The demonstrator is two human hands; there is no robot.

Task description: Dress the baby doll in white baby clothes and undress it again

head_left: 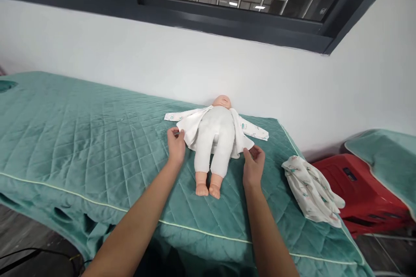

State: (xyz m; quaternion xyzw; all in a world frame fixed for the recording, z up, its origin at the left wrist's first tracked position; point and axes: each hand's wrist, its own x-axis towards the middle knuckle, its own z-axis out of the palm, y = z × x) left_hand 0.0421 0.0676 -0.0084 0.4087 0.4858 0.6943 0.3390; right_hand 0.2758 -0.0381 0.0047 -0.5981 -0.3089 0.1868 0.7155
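Observation:
A baby doll [215, 138] lies on its back on a teal quilted bed [81, 138], head toward the wall. Under it lies an opened white printed jacket [242, 134], spread out to both sides. My left hand [176, 145] pinches the jacket's lower left edge beside the doll's hip. At the lower right edge, my right hand [253, 165] has its fingers closed on the cloth.
A crumpled white printed garment [310, 190] lies on the bed's right end. A red plastic box [360, 190] stands on the floor to the right, next to another teal-covered bed [386, 160]. A white wall and a window are behind.

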